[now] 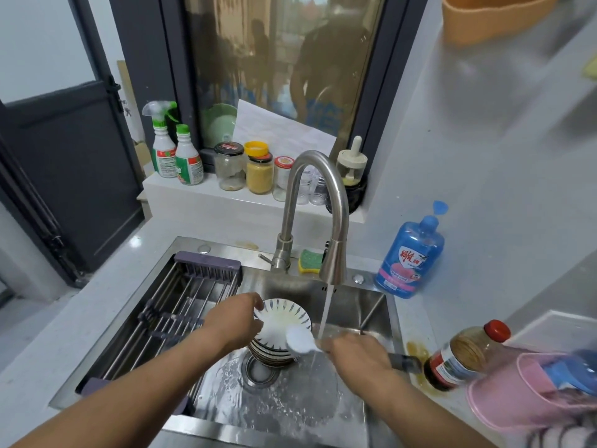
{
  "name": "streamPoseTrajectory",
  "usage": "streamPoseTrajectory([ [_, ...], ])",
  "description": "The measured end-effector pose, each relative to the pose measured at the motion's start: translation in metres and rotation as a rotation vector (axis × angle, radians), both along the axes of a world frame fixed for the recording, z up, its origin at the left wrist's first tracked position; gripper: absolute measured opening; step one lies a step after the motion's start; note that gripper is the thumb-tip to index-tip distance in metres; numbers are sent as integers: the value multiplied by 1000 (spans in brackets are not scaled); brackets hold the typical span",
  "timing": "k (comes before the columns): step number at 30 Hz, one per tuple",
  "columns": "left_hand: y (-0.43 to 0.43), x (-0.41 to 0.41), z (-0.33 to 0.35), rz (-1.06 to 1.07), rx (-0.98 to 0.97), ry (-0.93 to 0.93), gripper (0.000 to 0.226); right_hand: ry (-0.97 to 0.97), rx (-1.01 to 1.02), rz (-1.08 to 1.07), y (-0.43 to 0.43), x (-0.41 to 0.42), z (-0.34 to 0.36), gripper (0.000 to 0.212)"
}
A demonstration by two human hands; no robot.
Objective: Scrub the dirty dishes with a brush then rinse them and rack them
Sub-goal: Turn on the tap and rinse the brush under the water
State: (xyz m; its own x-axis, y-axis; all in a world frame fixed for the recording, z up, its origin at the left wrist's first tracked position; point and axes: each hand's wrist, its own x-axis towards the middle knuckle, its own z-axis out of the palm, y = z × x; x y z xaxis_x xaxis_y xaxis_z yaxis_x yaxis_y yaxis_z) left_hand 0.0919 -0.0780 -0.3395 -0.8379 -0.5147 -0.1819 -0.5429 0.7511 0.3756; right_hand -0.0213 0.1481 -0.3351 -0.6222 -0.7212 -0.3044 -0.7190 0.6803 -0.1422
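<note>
The tap [333, 260] runs into the sink [371, 307], rack [181, 305] at left, soap bottle [410, 257] on the worktop [38, 360] at right. The left grip [239, 321] pinches a tilted bowl [279, 318] by its rim above stacked bowls [271, 355]; the right grip [355, 354] clasps the brush [302, 341], lying crosswise, head pointing left at the bowl.

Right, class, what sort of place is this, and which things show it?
Most likely a home kitchen: a steel sink with a running tap, a dish rack across its left side, and stacked bowls being scrubbed with a brush.
</note>
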Motion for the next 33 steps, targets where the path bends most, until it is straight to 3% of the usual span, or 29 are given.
streamPoseTrajectory([
  [3,2,0,-3,-7,1,18,38,61,-137,45,-6,-3,8,43],
  [5,4,0,-3,4,3,14,39,80,-59,58,-9,3,16,35],
  [8,9,-3,-1,-10,16,3,39,104,19,54,-3,-1,15,39],
  [11,15,-5,-2,-17,53,-14,39,-11,-28,-70,5,-13,11,38],
  [15,22,-13,-1,-11,133,9,36,-537,-352,-475,17,-23,8,28],
  [17,26,-18,1,-1,188,26,33,-712,-479,-601,24,-31,14,26],
  [21,30,-26,2,65,324,131,11,-822,-555,-602,33,-31,26,23],
  [23,31,-28,4,108,394,184,13,-846,-564,-596,36,-30,28,21],
  [28,26,-25,3,150,435,197,19,-794,-551,-524,37,-30,27,26],
  [33,17,-18,9,192,348,212,13,-232,-347,-163,31,-16,21,37],
])
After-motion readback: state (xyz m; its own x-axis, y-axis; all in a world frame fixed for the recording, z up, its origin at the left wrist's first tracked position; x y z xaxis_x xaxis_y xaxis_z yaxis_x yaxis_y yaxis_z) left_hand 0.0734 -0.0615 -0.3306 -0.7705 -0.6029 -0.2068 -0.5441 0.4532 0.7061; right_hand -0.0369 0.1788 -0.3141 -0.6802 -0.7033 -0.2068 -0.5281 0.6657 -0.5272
